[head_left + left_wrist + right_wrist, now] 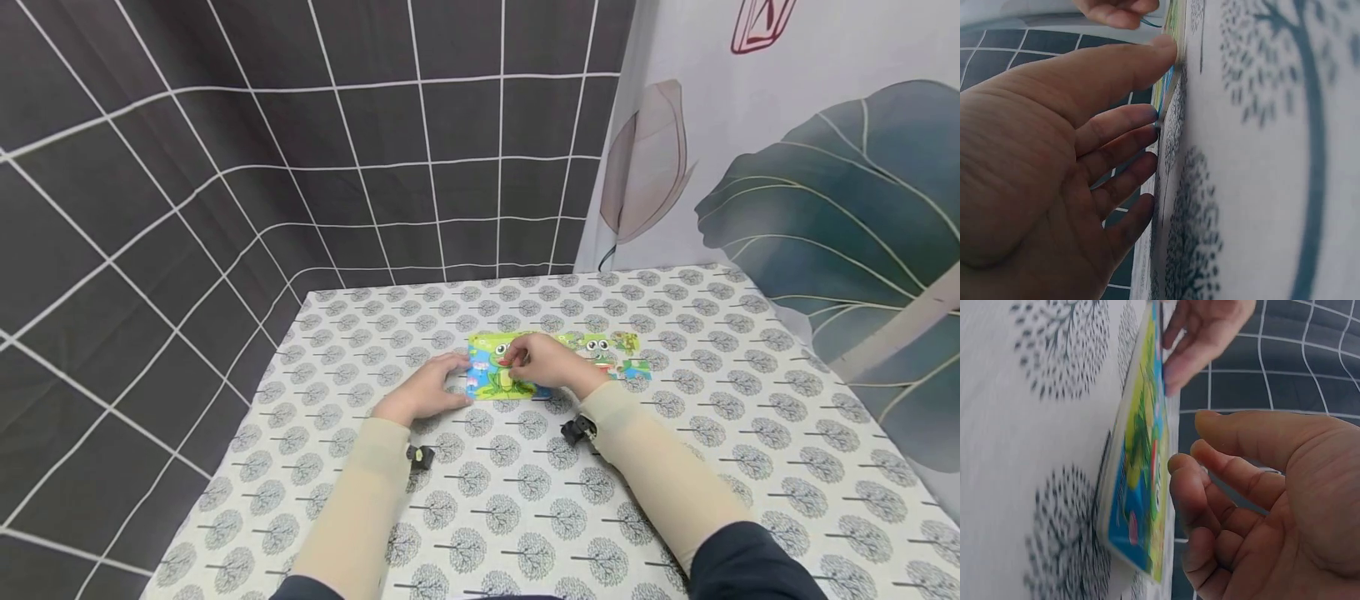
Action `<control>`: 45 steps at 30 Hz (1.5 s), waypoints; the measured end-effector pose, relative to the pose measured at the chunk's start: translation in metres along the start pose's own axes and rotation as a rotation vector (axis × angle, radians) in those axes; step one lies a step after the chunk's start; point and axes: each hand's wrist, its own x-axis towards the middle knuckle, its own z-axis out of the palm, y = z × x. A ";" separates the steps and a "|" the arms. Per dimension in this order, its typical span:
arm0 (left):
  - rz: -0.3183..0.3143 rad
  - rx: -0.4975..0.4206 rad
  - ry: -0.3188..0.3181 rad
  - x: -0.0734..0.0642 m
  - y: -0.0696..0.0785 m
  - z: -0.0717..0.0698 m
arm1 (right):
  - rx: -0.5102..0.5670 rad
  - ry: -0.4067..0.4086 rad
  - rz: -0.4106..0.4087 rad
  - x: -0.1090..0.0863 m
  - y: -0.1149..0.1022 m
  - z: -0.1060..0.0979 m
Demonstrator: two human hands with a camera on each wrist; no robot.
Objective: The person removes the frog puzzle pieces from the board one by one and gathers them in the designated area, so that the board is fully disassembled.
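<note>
A flat frog picture puzzle (491,385) lies on the table; the right wrist view shows the frog board (1129,512) from its edge. My left hand (431,387) rests at its left side, thumb and fingers spread and nearly straight; in the left wrist view the thumb of that hand (1072,150) reaches the board's edge. Over the board's middle is my right hand (551,362), fingers loosely bent. In the right wrist view, a gap shows between thumb and fingers of the right hand (1254,494), with nothing visible in it. This hand hides part of the board.
Right of the board lie more frog-picture pieces (597,346), partly behind the right hand, and a small blue-green piece (637,369). A tree-patterned cloth (510,483) covers the table. Dark gridded curtain (375,192) hangs behind and left; a leaf-printed curtain (675,208) hangs right.
</note>
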 end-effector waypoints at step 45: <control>-0.040 0.002 0.041 0.000 0.004 0.003 | -0.167 -0.001 0.081 0.007 -0.021 0.036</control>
